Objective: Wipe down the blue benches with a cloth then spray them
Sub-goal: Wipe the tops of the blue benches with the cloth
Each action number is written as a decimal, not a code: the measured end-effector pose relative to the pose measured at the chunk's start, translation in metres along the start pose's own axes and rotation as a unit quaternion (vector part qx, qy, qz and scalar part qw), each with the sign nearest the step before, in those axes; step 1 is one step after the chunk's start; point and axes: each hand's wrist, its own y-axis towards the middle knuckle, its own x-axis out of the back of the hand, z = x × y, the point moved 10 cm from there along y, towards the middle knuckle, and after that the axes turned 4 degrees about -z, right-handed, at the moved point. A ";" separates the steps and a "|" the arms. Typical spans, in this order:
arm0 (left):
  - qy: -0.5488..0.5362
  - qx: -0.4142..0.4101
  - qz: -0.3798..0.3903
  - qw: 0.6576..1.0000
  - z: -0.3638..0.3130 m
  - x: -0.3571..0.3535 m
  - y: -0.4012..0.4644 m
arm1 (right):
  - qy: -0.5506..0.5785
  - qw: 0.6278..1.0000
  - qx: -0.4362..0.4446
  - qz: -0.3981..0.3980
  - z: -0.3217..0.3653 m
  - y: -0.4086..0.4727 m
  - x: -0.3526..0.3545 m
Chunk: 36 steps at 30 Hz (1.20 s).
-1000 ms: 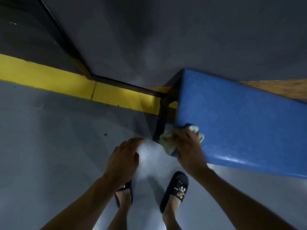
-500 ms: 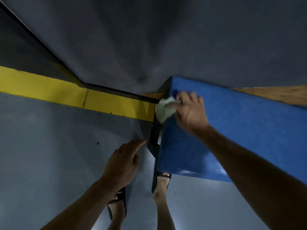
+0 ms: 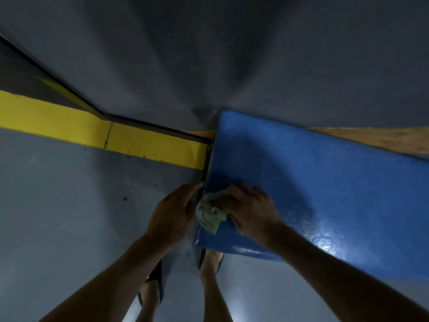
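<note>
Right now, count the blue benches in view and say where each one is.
1. The blue bench runs from centre to the right edge, against the wall; the right hand presses a cloth on its near end. Others may lie outside the view.

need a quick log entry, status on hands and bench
Right hand presses cloth on bench corner. Left hand open beside bench end. Nothing in the way.

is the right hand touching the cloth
Touching. The head view shows the right hand pressing the crumpled cloth onto the blue bench near its end, fingers lying over the cloth.
</note>
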 end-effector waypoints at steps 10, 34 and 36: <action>-0.001 -0.006 -0.006 1.000 -0.032 -0.003 0.029 | -0.088 0.977 -0.171 -0.089 -0.090 0.129 0.038; 0.007 0.031 -0.051 0.998 -0.037 -0.008 0.027 | -0.011 0.980 -0.166 -0.106 -0.097 0.056 0.046; 0.013 0.029 -0.054 0.998 -0.039 -0.009 0.026 | -0.032 0.969 -0.226 -0.101 -0.145 0.016 0.059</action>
